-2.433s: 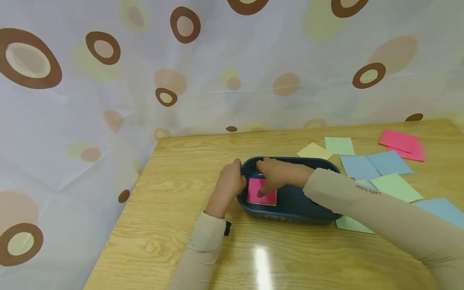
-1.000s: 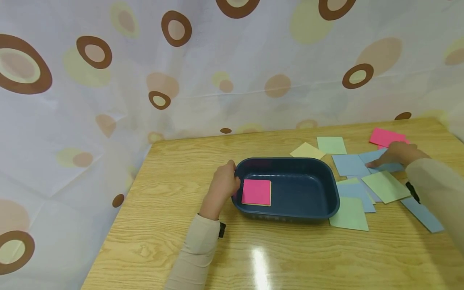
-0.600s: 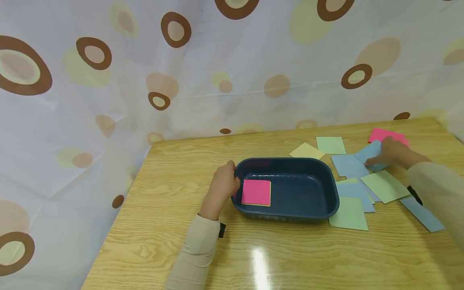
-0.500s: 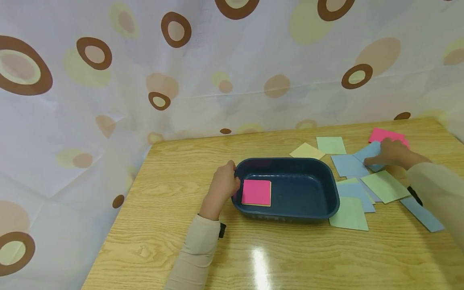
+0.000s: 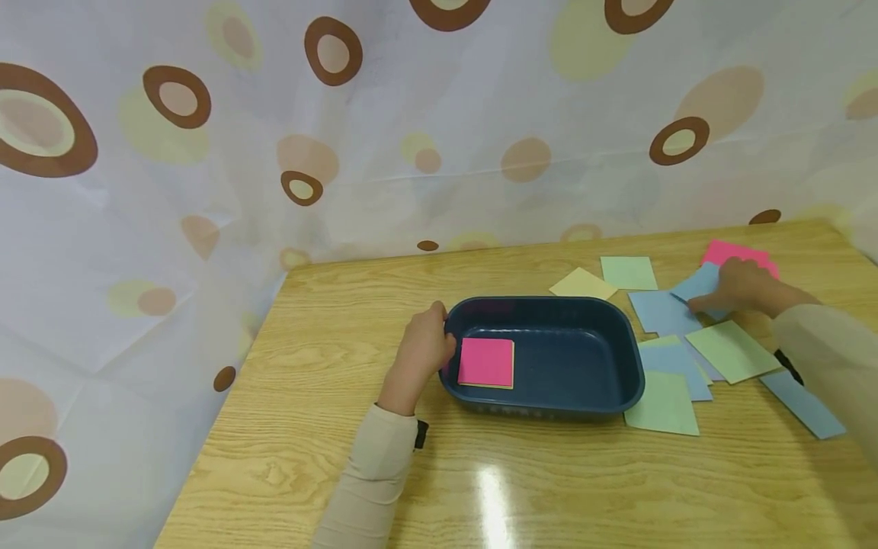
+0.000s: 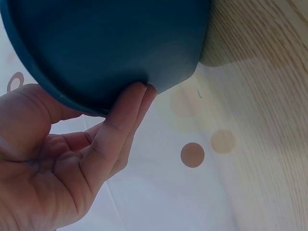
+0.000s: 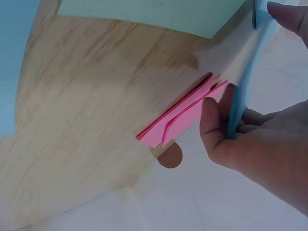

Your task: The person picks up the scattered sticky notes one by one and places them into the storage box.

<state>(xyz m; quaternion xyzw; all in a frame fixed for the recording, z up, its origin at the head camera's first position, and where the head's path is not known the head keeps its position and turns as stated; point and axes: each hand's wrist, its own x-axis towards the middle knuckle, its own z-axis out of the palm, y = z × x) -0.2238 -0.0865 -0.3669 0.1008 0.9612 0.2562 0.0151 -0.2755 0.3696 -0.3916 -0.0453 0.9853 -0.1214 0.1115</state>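
My left hand (image 5: 420, 354) holds the left end of a dark blue plastic bin (image 5: 576, 374). In the left wrist view, the thumb is at the rim of the bin (image 6: 110, 43) and the fingers press its outer wall. Inside the bin, at the left, lies a small stack of square paper notes (image 5: 485, 363) with a pink one on top. On the right, my right hand (image 5: 741, 288) pinches a blue paper note (image 5: 698, 282), tilted up off the pile. The right wrist view has this blue note (image 7: 245, 79) edge-on between thumb and fingers.
Right of the bin lie more notes: blue (image 5: 661, 311), green (image 5: 732, 351), another green one (image 5: 661, 404) against the bin, and a blue one (image 5: 802, 404). Behind are yellow (image 5: 583, 284), pale green (image 5: 629, 272) and pink notes (image 5: 734, 252). A patterned curtain (image 5: 466, 206) borders the wooden table (image 5: 329, 343).
My right hand has gone from inside the bin to the pile on the right and lifted one edge of a blue note. The left hand has stayed on the bin.
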